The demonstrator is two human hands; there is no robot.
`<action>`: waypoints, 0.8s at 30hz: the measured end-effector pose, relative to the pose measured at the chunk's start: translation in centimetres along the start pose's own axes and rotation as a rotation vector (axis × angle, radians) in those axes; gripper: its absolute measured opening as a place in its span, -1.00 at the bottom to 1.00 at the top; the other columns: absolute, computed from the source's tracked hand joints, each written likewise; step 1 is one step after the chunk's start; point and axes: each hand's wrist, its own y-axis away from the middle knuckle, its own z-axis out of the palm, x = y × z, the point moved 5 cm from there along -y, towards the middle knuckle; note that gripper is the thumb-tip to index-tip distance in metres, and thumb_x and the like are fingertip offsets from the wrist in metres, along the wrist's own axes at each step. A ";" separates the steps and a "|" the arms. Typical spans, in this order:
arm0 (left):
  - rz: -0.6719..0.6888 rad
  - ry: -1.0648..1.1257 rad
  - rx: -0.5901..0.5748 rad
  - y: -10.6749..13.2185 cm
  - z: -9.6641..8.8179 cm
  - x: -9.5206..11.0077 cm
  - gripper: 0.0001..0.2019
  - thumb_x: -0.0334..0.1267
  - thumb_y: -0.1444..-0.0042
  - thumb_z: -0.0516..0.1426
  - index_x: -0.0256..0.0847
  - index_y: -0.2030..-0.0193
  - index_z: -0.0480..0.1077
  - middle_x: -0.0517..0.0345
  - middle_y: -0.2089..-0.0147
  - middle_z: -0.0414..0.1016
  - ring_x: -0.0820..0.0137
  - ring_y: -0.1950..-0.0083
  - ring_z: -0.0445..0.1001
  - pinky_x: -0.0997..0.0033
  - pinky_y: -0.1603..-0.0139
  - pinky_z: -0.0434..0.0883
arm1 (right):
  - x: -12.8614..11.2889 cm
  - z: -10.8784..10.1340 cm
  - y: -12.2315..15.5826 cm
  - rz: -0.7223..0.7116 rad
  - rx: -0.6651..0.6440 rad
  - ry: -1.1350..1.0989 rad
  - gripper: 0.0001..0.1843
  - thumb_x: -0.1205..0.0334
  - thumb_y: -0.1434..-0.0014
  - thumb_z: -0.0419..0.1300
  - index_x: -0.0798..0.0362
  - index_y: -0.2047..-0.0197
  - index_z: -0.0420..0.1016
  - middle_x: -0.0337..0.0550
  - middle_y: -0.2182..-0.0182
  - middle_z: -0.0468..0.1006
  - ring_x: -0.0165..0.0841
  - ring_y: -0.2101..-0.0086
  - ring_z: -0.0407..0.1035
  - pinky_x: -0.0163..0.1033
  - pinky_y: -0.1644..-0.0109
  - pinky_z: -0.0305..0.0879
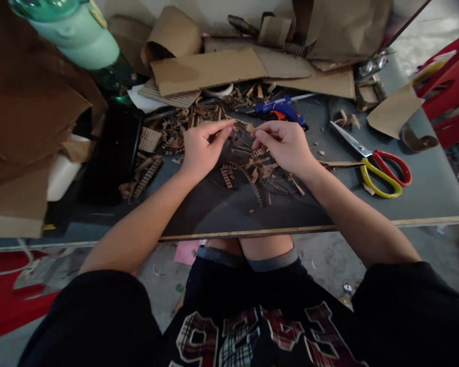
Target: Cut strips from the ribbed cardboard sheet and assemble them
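Observation:
Over the dark table, my left hand (205, 145) has its thumb and fingers closed in a pinch; what lies at the fingertips is too small to make out. Close by on the right, my right hand (283, 145) pinches a small tan cardboard piece (249, 128) between thumb and fingers. A gap separates the two hands. Below them lies a loose pile of corrugated cardboard scraps (257, 176) and thin strips. Just behind my right hand rests a blue glue gun (281, 109) with an orange trigger.
Scissors (382, 171) with red and yellow handles lie open-bladed at the right. Cardboard sheets (210, 70) and rolls line the back. At left stand a green bottle (76, 38), a black phone-like slab (112, 148) and a brown paper bag (26, 102). The table's front edge (248, 234) is near my lap.

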 end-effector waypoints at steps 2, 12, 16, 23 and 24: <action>0.003 -0.037 -0.009 -0.1 -0.2 -0.1 -0.65 -0.21 -0.45 0.11 -0.03 -0.27 0.57 0.02 -0.27 0.64 0.16 -0.31 0.59 0.13 -0.22 0.57 | 0.7 0.5 -0.3 0.042 -0.029 -0.198 -0.63 -0.09 -0.40 0.27 0.06 0.21 0.63 -0.18 0.38 0.64 -0.50 0.50 0.38 -0.34 0.40 0.34; 0.095 0.268 -0.061 0.8 0.8 2.6 -0.65 0.12 -0.40 0.25 -0.11 0.10 0.68 0.00 0.03 0.76 0.20 0.01 0.72 0.15 -0.07 0.61 | 0.3 2.9 1.9 0.205 -0.145 -0.588 -0.41 -0.33 -0.04 0.51 0.07 0.31 0.57 -0.24 0.48 0.58 -0.57 0.61 0.23 -0.43 0.67 0.06; 0.267 0.016 -0.035 1.4 0.8 2.8 -0.76 -0.03 -0.43 0.24 -0.10 0.06 0.67 0.05 0.03 0.76 0.19 -0.02 0.70 0.06 -0.16 0.57 | 0.5 2.0 2.3 0.120 0.036 -0.460 -0.50 -0.24 -0.15 0.45 0.05 0.16 0.66 -0.20 0.41 0.67 -0.49 0.55 0.42 -0.39 0.60 0.25; 0.306 -0.120 -0.239 0.9 1.6 1.0 -0.74 -0.10 -0.42 0.26 -0.10 -0.13 0.64 0.03 -0.12 0.71 0.12 -0.13 0.65 -0.02 -0.24 0.53 | 0.0 1.0 2.8 -0.067 0.193 0.009 -0.77 0.08 -0.29 0.34 0.07 0.29 0.67 -0.19 0.42 0.67 -0.40 0.43 0.53 -0.27 0.28 0.46; 0.255 -0.145 -0.278 0.3 1.1 -0.2 -0.64 -0.03 -0.36 0.31 -0.10 -0.19 0.61 0.01 -0.16 0.70 0.07 -0.17 0.62 -0.06 -0.28 0.51 | -0.1 0.7 2.8 -0.093 0.242 0.041 -0.77 0.10 -0.32 0.31 0.06 0.29 0.66 -0.20 0.42 0.66 -0.41 0.44 0.51 -0.28 0.30 0.44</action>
